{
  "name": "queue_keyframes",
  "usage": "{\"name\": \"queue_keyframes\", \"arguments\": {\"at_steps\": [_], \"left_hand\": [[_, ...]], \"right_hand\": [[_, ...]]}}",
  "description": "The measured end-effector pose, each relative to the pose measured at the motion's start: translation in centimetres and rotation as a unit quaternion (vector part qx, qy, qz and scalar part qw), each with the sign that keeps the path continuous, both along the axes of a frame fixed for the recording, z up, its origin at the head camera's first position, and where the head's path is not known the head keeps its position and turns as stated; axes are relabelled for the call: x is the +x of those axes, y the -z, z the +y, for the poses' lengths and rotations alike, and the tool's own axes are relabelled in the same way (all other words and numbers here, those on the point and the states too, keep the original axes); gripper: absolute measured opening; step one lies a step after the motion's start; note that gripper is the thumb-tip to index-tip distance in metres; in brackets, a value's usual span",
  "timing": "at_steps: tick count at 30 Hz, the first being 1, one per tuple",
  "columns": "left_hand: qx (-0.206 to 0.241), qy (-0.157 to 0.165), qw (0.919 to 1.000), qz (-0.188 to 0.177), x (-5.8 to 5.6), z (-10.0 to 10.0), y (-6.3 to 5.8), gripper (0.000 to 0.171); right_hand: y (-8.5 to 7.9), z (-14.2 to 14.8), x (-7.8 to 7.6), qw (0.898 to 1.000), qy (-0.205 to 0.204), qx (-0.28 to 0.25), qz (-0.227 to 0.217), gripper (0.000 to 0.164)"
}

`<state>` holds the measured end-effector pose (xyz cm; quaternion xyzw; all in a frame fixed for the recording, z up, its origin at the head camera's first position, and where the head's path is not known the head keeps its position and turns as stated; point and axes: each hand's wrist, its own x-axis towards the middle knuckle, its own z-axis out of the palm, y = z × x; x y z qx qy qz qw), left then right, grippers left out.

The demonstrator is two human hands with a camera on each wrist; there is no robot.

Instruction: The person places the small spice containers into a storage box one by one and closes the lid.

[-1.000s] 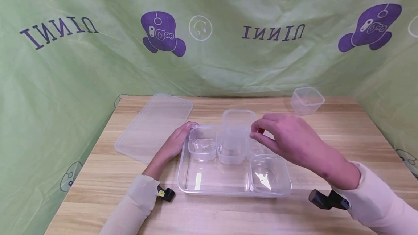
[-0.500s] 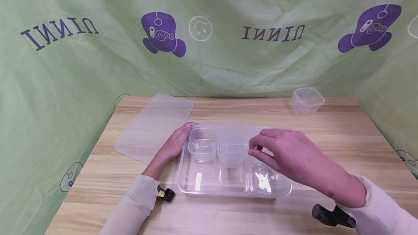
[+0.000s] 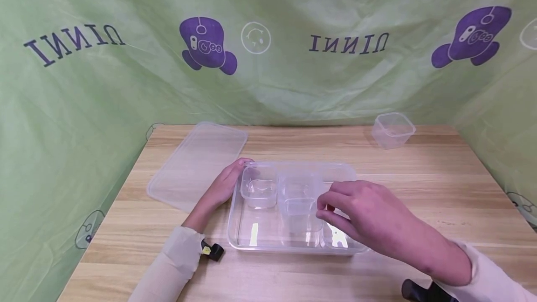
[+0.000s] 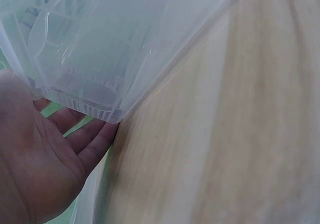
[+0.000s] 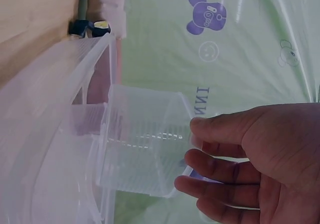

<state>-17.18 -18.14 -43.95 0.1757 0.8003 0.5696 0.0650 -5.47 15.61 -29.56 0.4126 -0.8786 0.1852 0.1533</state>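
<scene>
A large clear plastic container (image 3: 277, 249) lies in the middle of the table. My left hand (image 3: 226, 182) holds its back left corner, fingers going behind the end wall (image 4: 82, 86) in the left wrist view. My right hand (image 3: 365, 211) pinches the rim edge of a small clear tub (image 3: 301, 218) over the large container's middle. In the right wrist view this tub (image 5: 145, 139) hangs between thumb and fingertips. Inside the large container, a small tub (image 3: 259, 192) stands at back left. Another tub (image 3: 335, 239) at front right is partly hidden by the right hand.
A flat translucent lid (image 3: 199, 162) lies left of the large container. One more small clear tub (image 3: 393, 130) stands at the back right of the wooden table (image 3: 436, 176). A green printed curtain (image 3: 272, 87) encloses the back and sides.
My right hand has brought the small tub from the large container's back edge toward me, lower in the head view, over the middle. My left hand stays at the corner.
</scene>
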Motion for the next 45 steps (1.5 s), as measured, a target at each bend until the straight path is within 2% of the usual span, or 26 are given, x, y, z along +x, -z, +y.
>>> {"name": "queue_keyframes", "arguments": {"at_steps": [8,13,21,29,36,45], "left_hand": [[0.005,0.001,1.0,0.001,0.2,0.0,0.0,0.05],[0.005,-0.001,1.0,0.0,0.3,0.0,-0.1,0.051],[0.005,0.0,1.0,0.0,0.3,0.0,-0.2,0.052],[0.002,0.003,1.0,0.004,0.3,0.0,-0.2,0.048],[-0.002,-0.001,1.0,0.003,0.1,0.0,-0.1,0.048],[0.007,0.003,1.0,0.003,0.1,0.0,-0.1,0.049]], "right_hand": [[0.2,0.0,0.8,1.0,-0.01,-0.014,0.019,0.006],[0.4,-0.1,1.3,0.999,-0.021,-0.018,0.037,0.01],[0.9,-0.1,1.7,0.999,-0.025,-0.017,0.042,0.014],[1.5,-0.2,1.9,0.999,-0.032,-0.017,0.041,0.014],[1.7,-0.2,1.6,1.0,-0.023,-0.014,0.017,0.008],[2.1,-0.2,1.1,1.0,-0.009,-0.009,0.022,0.009]]}}
